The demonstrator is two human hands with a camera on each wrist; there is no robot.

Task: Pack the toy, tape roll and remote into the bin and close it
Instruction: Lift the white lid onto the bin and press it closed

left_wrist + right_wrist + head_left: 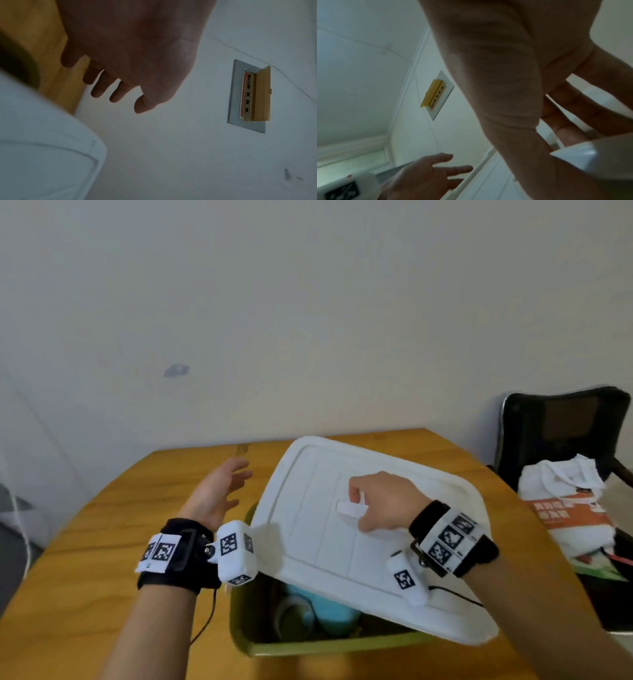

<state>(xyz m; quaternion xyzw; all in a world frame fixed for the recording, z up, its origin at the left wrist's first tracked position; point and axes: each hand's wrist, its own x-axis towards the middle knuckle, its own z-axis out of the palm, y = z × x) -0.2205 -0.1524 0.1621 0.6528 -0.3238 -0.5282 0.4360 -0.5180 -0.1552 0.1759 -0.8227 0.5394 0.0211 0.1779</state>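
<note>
An olive-green bin (pixel 308 647) stands on the wooden table (pixel 85 594). A white lid (pixel 322 529) lies tilted and askew over it, leaving the near left corner uncovered. My right hand (pixel 363 508) grips the lid's raised handle (pixel 349 508) in the middle; the handle (pixel 583 157) also shows under my fingers (pixel 570 129) in the right wrist view. My left hand (pixel 229 484) hovers with fingers spread beside the lid's left edge (pixel 42 142), holding nothing. Inside the bin a light blue toy (pixel 332 614) and a tape roll (pixel 287 611) show through the gap. The remote is hidden.
A black chair (pixel 561 433) at the right carries a white and orange bag (pixel 565 508). The wall (pixel 308 320) runs close behind the table. A wall panel with a yellow flap (pixel 260 94) shows in both wrist views.
</note>
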